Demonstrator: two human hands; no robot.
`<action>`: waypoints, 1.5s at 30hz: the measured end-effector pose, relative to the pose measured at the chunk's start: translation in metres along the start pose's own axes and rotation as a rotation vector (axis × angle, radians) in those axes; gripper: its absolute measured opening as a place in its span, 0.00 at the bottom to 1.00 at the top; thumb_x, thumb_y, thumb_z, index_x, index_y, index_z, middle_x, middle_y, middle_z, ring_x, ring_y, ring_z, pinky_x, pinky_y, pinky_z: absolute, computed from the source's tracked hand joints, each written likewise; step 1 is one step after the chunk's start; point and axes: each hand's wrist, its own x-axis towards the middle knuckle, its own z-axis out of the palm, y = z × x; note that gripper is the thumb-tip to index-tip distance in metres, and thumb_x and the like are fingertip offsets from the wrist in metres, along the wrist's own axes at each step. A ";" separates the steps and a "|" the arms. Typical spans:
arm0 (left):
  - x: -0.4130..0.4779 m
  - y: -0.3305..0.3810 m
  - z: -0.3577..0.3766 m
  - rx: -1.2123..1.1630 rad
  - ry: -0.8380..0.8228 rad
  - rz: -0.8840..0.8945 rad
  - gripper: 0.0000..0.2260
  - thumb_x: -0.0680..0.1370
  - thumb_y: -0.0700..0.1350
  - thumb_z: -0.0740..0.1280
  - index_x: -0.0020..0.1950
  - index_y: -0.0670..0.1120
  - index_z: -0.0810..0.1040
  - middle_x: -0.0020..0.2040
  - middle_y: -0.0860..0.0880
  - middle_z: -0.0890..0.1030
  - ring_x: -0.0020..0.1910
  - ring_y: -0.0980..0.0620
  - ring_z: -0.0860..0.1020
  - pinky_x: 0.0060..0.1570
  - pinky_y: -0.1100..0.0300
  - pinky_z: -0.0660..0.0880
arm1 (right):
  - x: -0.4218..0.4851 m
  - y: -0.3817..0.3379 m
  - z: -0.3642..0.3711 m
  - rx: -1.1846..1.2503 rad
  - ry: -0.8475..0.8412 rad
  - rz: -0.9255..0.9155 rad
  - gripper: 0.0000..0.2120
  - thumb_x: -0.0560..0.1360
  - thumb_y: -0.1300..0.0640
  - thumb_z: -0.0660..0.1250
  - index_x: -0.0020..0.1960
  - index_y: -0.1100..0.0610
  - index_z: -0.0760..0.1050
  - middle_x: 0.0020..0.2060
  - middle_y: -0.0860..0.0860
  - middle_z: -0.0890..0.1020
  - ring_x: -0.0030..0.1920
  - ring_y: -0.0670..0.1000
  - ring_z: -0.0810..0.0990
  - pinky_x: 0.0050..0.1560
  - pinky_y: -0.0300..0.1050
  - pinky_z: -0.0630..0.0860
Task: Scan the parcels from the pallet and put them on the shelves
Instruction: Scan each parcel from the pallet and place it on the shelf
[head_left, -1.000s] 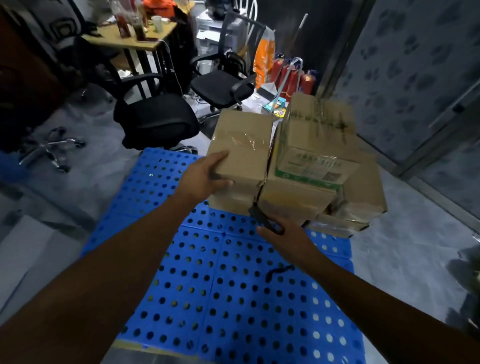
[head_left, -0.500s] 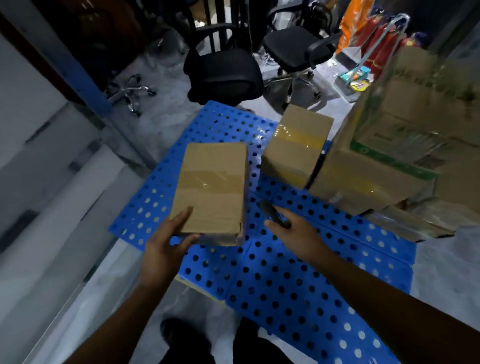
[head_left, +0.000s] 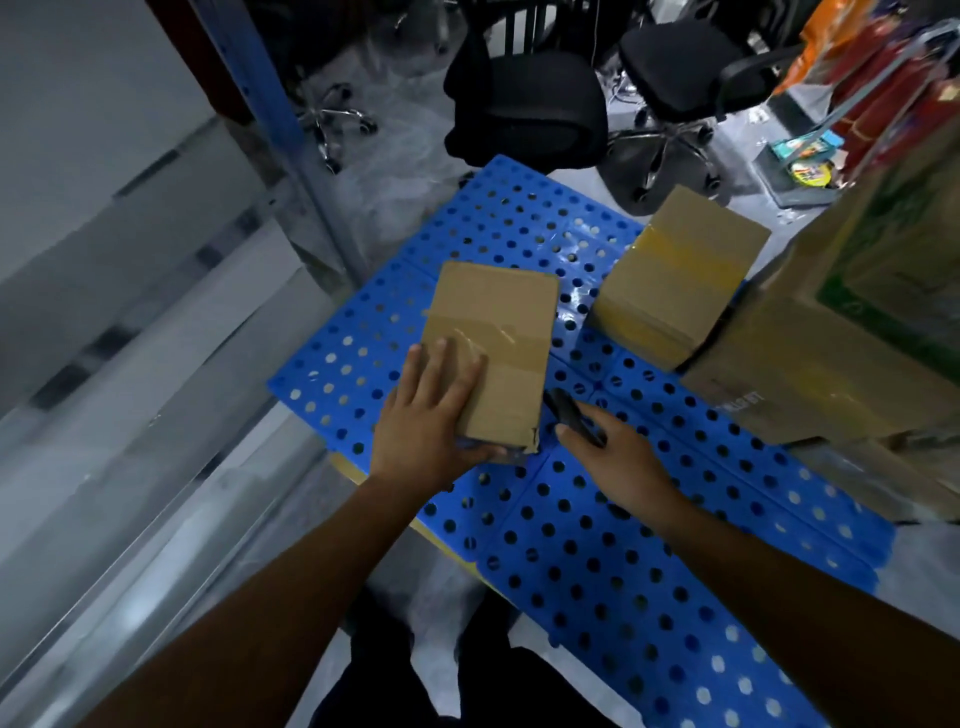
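A taped brown parcel (head_left: 498, 343) is held above the blue perforated pallet (head_left: 597, 519). My left hand (head_left: 431, 421) grips its near left corner, fingers on top and thumb underneath. Just to the right, my right hand (head_left: 608, 452) holds a black scanner (head_left: 569, 415) close to the parcel's near right corner. A second brown parcel (head_left: 675, 280) with yellow tape stands further back on the pallet. At the right edge rises a stack of larger cartons (head_left: 852, 338) with green print.
A blue shelf upright (head_left: 291, 140) and pale shelf boards (head_left: 130, 322) run along the left. Black office chairs (head_left: 524, 114) stand behind the pallet. Red and orange bags (head_left: 883, 78) sit at the back right. Grey floor surrounds the pallet.
My left hand lifted the small parcel off the stack and drew it toward me and to the left. Its fingers now lie on top. The view turned left toward the shelves.
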 end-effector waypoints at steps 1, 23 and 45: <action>0.001 -0.003 0.000 -0.032 0.027 0.000 0.50 0.68 0.80 0.60 0.84 0.57 0.55 0.85 0.46 0.52 0.83 0.38 0.49 0.72 0.35 0.66 | 0.000 -0.002 -0.003 0.005 0.012 -0.010 0.27 0.78 0.35 0.62 0.74 0.40 0.66 0.59 0.46 0.80 0.49 0.52 0.82 0.46 0.50 0.81; 0.008 -0.043 -0.033 -0.413 0.042 -0.166 0.50 0.63 0.72 0.73 0.82 0.63 0.59 0.84 0.55 0.37 0.82 0.40 0.53 0.72 0.38 0.67 | 0.018 -0.087 -0.022 -0.170 -0.158 -0.271 0.32 0.77 0.36 0.65 0.78 0.43 0.63 0.75 0.43 0.68 0.71 0.46 0.70 0.60 0.37 0.69; -0.037 -0.123 -0.016 -0.844 0.072 -0.180 0.64 0.62 0.67 0.81 0.84 0.58 0.42 0.84 0.59 0.49 0.82 0.60 0.46 0.79 0.47 0.55 | 0.016 -0.204 -0.007 -1.262 -0.210 -0.452 0.30 0.77 0.32 0.58 0.76 0.39 0.58 0.64 0.52 0.69 0.61 0.58 0.72 0.54 0.56 0.76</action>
